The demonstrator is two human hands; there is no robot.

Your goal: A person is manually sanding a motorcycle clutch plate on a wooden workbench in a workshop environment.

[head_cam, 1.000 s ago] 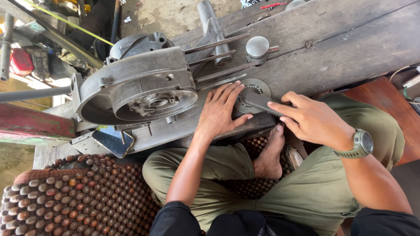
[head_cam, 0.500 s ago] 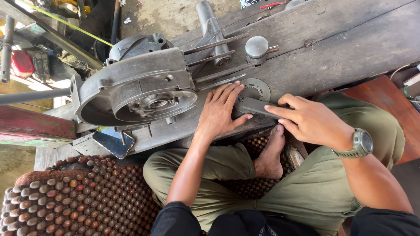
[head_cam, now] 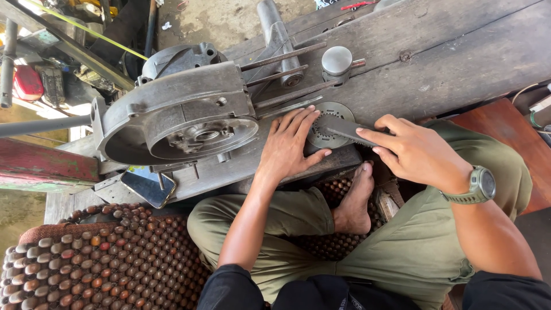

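Left hand [head_cam: 290,144] flat, fingers spread; right hand [head_cam: 416,152] curled, gripping.

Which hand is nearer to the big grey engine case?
Left. The left hand lies flat just beside the engine case. The right hand is farther off, holding a flat metal tool.

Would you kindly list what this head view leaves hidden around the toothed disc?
- Toothed disc: left part under left hand; middle crossed by flat tool.
- Tool's handle: inside right hand.
- Phone: upper edge under engine casing.
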